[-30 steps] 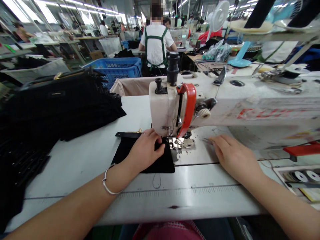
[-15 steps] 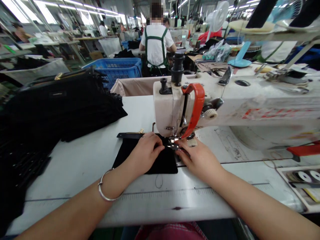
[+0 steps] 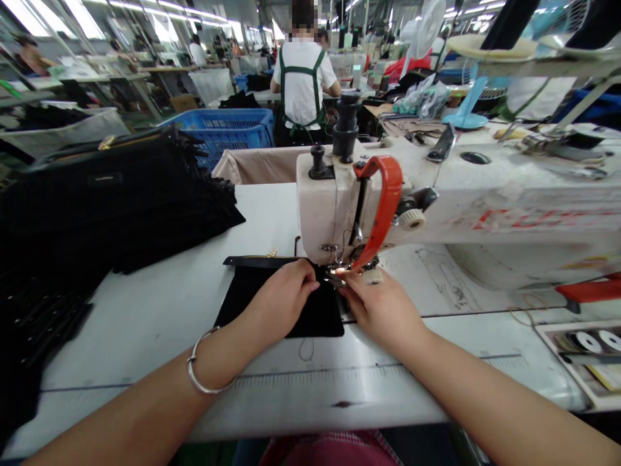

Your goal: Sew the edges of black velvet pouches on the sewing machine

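A black fabric piece [image 3: 317, 317] with a zipper along its far edge lies on the white table, its right side at the needle area of the sewing machine [image 3: 325, 207]. My left hand [image 3: 286, 291] rests on the fabric, fingers closed in a pinch near the presser foot; what is between the fingertips is too small to tell. Beside the needle, my right hand [image 3: 383, 304] is closed on small metal snips [image 3: 334, 279], whose tips point left toward my left fingertips. The machine head partly hides the far end of the fabric.
Black pouches [image 3: 111, 200] are piled at the left. Beyond the table stand a cloth-lined bin [image 3: 262, 167] and a blue crate [image 3: 228, 133]. A person in a white shirt [image 3: 301, 84] sits ahead, back turned. A tray with bobbins [image 3: 585, 342] is at the right edge.
The view has shifted slightly. The snips have turned a little at the needle, their tips angled more toward the far side. Both hands stay in nearly the same place.
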`<state>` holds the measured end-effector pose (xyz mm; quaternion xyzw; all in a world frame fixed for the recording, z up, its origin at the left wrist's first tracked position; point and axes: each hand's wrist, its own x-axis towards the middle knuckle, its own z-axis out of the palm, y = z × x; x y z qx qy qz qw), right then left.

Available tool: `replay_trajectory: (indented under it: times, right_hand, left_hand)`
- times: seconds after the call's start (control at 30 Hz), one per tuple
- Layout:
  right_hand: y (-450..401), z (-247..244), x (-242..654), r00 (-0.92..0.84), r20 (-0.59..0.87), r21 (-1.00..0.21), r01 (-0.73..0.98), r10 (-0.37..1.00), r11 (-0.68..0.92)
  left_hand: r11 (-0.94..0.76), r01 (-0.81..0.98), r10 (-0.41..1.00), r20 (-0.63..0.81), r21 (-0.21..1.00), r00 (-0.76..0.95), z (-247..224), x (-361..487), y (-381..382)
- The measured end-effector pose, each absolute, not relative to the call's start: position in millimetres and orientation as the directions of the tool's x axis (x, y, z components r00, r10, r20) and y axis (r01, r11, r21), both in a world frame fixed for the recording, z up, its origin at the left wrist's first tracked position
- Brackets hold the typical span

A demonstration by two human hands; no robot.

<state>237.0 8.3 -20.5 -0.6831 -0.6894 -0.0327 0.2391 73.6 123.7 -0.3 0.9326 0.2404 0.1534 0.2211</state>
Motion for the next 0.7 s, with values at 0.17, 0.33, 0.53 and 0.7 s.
replay_trajectory:
  times: [0.17, 0.33, 0.53, 0.7]
  right_hand:
    - [2, -15, 244, 0.025, 0.357, -0.278, 0.957, 0.934, 0.080]
    - [-43, -11, 289, 0.194, 0.353, -0.292, 0.952, 0.915, -0.089]
    - [-49, -7, 278, -0.151, 0.343, -0.276, 0.927, 0.927, 0.253]
    - [-30, -9, 247, -0.325, 0.360, -0.475, 0.743, 0.874, 0.472]
  left_hand:
    - [-0.836, 0.418, 0.510, 0.224, 0.356, 0.831, 15, 61, 140]
    - [-0.617, 0.773, 0.713, 0.521, 0.147, 0.470, 60, -4, 174]
    - [-0.951, 0.271, 0.304, 0.302, 0.146, 0.903, 38, 6, 115]
    - [-0.958, 0.107, 0.176, 0.249, 0.267, 0.952, -2, 40, 90]
